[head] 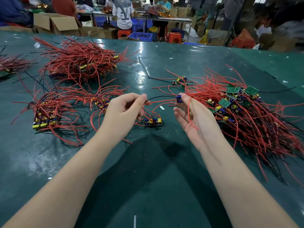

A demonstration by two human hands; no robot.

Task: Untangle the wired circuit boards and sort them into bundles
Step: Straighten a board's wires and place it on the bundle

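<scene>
Red and black leads stretch taut between the left hand (122,111), pinching their ends, and the right hand (191,116), whose fingertips grip a small circuit board (179,98) above the green table (148,170), apparently to draw it free of the tangled pile (246,116) beside it.

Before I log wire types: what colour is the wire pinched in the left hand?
Black wire, beside red ones; head view.

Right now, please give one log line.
left hand: pinches wires | right hand: holds board | loose board: on table
</scene>
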